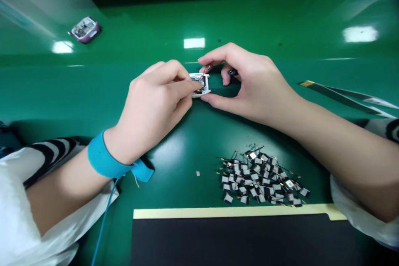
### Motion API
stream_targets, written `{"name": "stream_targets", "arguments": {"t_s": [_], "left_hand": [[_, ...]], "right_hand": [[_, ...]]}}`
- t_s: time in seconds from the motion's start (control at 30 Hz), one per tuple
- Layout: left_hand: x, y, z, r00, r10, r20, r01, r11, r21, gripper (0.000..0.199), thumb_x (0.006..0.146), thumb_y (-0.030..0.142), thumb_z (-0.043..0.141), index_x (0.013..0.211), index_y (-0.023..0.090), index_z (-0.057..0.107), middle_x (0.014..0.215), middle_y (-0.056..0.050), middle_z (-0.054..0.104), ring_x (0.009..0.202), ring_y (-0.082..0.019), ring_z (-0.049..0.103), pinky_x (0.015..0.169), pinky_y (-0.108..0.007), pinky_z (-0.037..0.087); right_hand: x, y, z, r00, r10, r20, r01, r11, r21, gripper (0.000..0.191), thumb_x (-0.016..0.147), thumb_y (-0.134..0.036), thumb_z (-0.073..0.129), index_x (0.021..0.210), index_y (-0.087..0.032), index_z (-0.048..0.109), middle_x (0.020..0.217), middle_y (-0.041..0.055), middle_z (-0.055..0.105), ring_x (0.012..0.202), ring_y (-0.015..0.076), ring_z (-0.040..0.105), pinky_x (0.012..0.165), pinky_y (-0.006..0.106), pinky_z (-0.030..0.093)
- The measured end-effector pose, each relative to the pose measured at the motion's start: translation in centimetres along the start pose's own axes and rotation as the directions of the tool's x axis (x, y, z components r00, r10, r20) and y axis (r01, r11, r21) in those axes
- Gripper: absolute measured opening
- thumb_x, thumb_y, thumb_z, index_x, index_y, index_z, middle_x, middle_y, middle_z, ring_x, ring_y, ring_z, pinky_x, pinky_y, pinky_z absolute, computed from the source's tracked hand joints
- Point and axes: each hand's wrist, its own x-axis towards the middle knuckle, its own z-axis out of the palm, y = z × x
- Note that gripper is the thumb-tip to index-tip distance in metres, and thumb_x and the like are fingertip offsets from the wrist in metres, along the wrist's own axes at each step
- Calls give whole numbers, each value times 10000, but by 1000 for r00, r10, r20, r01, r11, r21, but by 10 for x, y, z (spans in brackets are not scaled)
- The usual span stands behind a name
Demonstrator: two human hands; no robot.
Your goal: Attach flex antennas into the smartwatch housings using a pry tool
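Two bare hands met over a small white electronics housing (199,84), which sat near the middle of the glossy green counter (149,16) with a circuit board showing inside it. The left hand (152,108) was closed, its fingertips (195,86) pressed onto the near side of the housing. The right hand (255,87) gripped the housing from the far side between index finger and thumb, with a small black object (232,72) beside its curled fingers. A blue wrist strap (109,158) circled the left wrist, and a thin blue cord (104,224) ran down from it. Toward the viewer lay a loose pile of small black-and-silver wired components (262,176), with a tiny pale scrap (198,173) to its left. Long dark tweezers (343,97) lay beyond the right forearm, a black mat (237,237) with a cream edge lay nearest, and a purple-rimmed device (84,30) sat far off to the left.
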Motion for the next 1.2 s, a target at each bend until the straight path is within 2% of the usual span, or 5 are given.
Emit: {"name": "stream_targets", "arguments": {"t_s": [0.5, 1.03, 1.2], "left_hand": [[1, -1, 0, 1000, 13, 11, -12, 1000, -14, 183, 827, 188, 443, 853, 217, 622, 831, -4, 577, 725, -135, 516, 587, -243, 365], [1, -2, 1, 999, 50, 1, -50, 999, 10, 195, 820, 180, 447, 897, 210, 624, 833, -6, 577, 725, -130, 528, 587, -240, 405], [1, -2, 1, 998, 67, -5, -67, 998, -2, 201, 827, 183, 441, 903, 201, 626, 831, -21, 574, 730, -144, 528, 590, -251, 420]], "right_hand": [[0, -1, 0, 1000, 12, 15, -12, 1000, 2, 331, 740, -358, 592, 1014, -210, 482, 981, 15, 554, 831, 153, 545, 631, 267, 482], [0, 1, 1, 998, -55, -18, 56, 998, 31, 328, 723, -287, 616, 999, -173, 480, 955, 14, 559, 799, 129, 538, 607, 232, 461], [1, 4, 2, 998, -64, -9, 64, 997, 50, 335, 745, -328, 597, 1021, -188, 469, 964, 17, 554, 825, 137, 533, 693, 266, 469]]}}
